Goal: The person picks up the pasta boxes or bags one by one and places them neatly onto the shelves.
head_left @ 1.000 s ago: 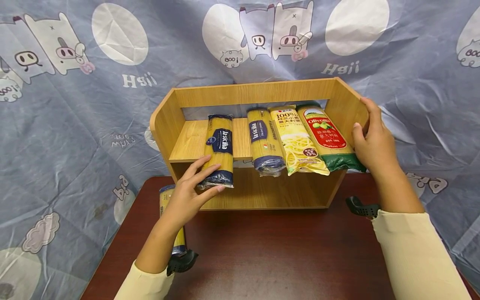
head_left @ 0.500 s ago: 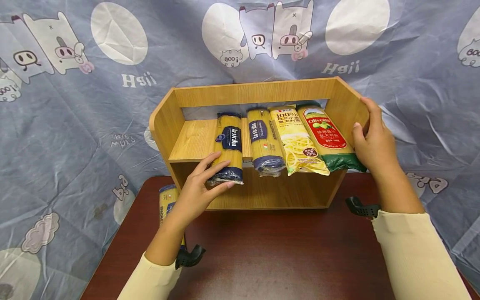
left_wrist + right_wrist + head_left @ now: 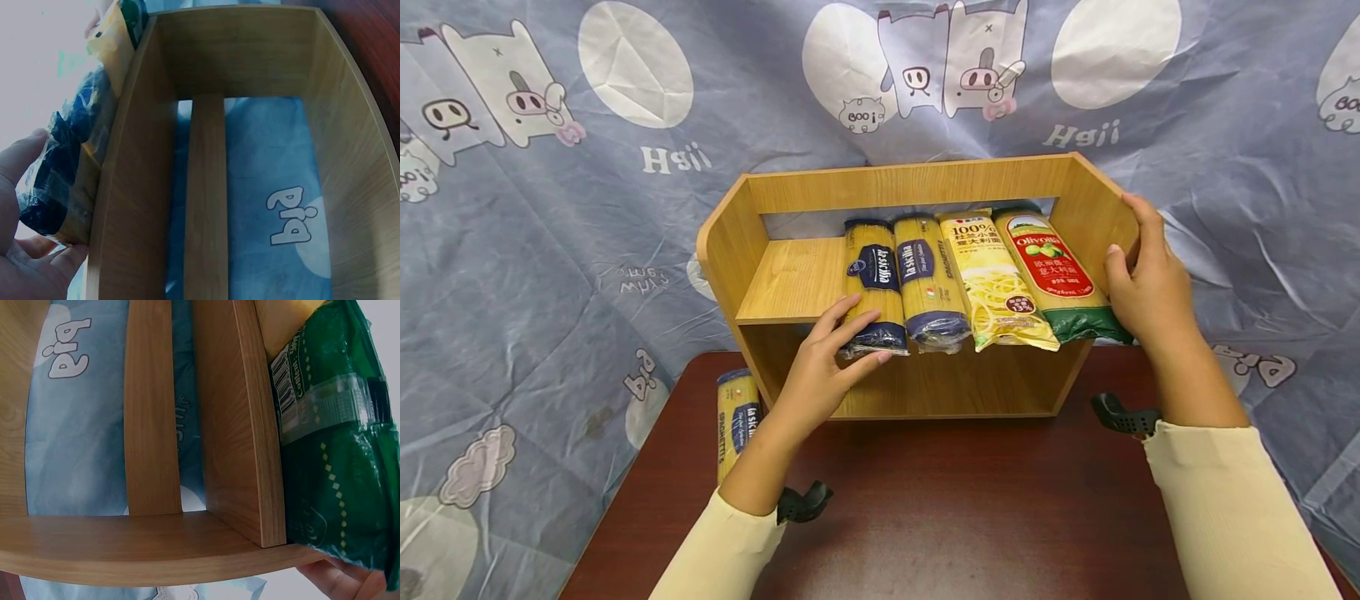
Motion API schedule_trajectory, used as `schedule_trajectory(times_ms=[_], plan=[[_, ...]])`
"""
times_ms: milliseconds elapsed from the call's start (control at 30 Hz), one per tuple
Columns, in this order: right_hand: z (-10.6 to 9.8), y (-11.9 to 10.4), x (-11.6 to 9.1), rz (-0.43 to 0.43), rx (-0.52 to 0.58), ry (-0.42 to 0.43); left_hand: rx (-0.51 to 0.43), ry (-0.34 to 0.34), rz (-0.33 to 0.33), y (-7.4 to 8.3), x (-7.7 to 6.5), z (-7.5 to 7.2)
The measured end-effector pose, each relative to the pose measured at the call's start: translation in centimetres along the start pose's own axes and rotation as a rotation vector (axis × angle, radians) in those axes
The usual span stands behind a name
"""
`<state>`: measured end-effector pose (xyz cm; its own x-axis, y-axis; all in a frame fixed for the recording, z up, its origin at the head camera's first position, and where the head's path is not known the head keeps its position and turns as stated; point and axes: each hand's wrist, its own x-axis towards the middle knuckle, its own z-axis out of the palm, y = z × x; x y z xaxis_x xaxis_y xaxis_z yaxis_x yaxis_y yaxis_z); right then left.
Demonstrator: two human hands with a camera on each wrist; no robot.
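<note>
Fingers of the left hand (image 3: pixel 823 367) are being curled round the front end of a blue spaghetti packet (image 3: pixel 872 283), pressed beside three others at the right end of the wooden rack (image 3: pixel 790 279). That rack is being steadied by the right hand (image 3: pixel 1146 287), fingers wrapped over its right edge. Another packet (image 3: pixel 736 421) is lying at the table's (image 3: pixel 962 508) left edge.

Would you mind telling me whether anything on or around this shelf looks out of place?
One spaghetti packet lies on the table left of the wooden shelf, apart from the four packets lined up on it. The left hand grips the leftmost shelved packet.
</note>
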<state>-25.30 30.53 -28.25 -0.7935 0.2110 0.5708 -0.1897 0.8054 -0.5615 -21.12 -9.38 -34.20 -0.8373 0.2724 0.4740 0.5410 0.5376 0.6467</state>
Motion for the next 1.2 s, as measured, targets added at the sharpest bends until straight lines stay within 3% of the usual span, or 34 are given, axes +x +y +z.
schedule_trajectory(times_ms=[333, 700, 933, 1200], plan=[[0.0, -0.1, -0.1, 0.006, 0.006, -0.003, 0.023, 0.026, 0.018, 0.0, 0.4, 0.6], [0.1, 0.0, -0.1, 0.013, -0.001, -0.009, 0.019, 0.021, -0.033, 0.0, -0.3, 0.8], [-0.1, 0.0, 0.0, 0.021, 0.003, -0.015, 0.031, 0.073, 0.02, 0.3, -1.1, 0.4], [-0.1, 0.0, 0.0, 0.018, 0.0, -0.01, 0.007, 0.118, 0.009, 0.3, -2.2, -0.7]])
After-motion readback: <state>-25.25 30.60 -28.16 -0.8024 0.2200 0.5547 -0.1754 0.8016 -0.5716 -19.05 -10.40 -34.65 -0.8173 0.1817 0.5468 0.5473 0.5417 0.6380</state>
